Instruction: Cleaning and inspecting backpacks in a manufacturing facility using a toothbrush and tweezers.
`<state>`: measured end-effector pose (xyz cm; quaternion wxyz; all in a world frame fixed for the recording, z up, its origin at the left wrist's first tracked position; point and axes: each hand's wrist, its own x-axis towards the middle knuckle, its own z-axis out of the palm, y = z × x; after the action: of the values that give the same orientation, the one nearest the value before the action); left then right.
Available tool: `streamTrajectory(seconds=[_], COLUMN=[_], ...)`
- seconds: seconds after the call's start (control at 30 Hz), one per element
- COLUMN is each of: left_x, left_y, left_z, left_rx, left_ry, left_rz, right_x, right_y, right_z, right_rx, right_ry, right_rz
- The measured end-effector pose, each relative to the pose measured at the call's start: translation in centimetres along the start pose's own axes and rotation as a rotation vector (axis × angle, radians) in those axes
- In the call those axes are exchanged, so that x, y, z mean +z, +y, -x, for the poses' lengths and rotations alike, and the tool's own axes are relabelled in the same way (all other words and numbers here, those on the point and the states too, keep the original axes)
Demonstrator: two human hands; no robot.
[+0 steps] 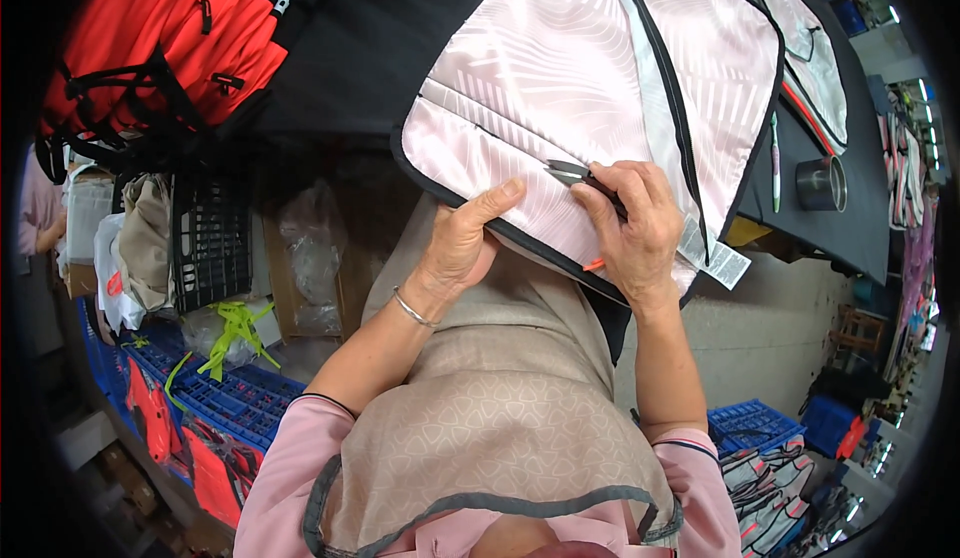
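A pale pink patterned fabric panel (560, 48) with black bound edges lies over the table edge and my lap. A black zipper strip (672, 88) crosses it, and a white label (722, 266) hangs from its lower right. My left hand (458, 243) pinches the panel's near edge, thumb on top and fingers underneath. In my right hand (640, 223) is a pair of small dark thread snips (570, 171), blades pointing left above a seam on the pink fabric. An orange tip (595, 264) shows below that hand; what it belongs to is hidden.
Red bags with black straps (200, 48) are piled at the far left of the black table (340, 48). To the right stand a metal cup (822, 184) and a pen (775, 163). A black crate (210, 243) and blue crates (225, 398) sit at left.
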<state>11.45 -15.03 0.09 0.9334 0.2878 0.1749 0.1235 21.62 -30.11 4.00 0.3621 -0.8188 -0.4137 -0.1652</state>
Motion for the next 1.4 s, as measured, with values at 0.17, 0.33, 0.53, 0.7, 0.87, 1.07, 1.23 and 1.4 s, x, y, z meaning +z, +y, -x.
streamTrajectory(seconds=[0.17, 0.33, 0.53, 0.7, 0.87, 1.07, 1.23, 1.4], left_x=[-0.1, 0.0, 0.1, -0.2, -0.8, -0.9, -0.9, -1.1], left_y=[-0.1, 0.0, 0.0, -0.1, 1.9, 2.7, 2.4, 1.3], left_z=[0.0, 0.1, 0.0, 0.2, 1.3, -0.9, -1.0, -0.8], left_rx=[-0.008, -0.006, 0.007, 0.111, 0.135, 0.063, 0.034, -0.012], left_ry=[0.006, 0.010, -0.005, 0.042, 0.193, 0.226, 0.131, 0.027], left_rz=[0.001, -0.011, -0.002, -0.154, -0.764, 0.012, 0.151, 0.247], right_x=[0.1, 0.1, 0.2, 0.6, 0.8, 1.3, 0.2, 1.3], right_y=[0.0, 0.3, 0.6, 1.3, 2.8, 3.7, 0.2, -2.8], right_z=[-0.1, 0.0, 0.2, 0.3, 1.5, 1.8, -0.1, -2.4], right_rx=[-0.013, -0.077, 0.149, 0.107, 0.522, 0.535, 0.551, 0.035], right_ry=[0.014, 0.043, 0.009, -0.090, -0.098, -0.116, -0.050, 0.020], right_rz=[0.017, 0.074, -0.227, -0.117, -0.507, -0.569, -0.610, -0.186])
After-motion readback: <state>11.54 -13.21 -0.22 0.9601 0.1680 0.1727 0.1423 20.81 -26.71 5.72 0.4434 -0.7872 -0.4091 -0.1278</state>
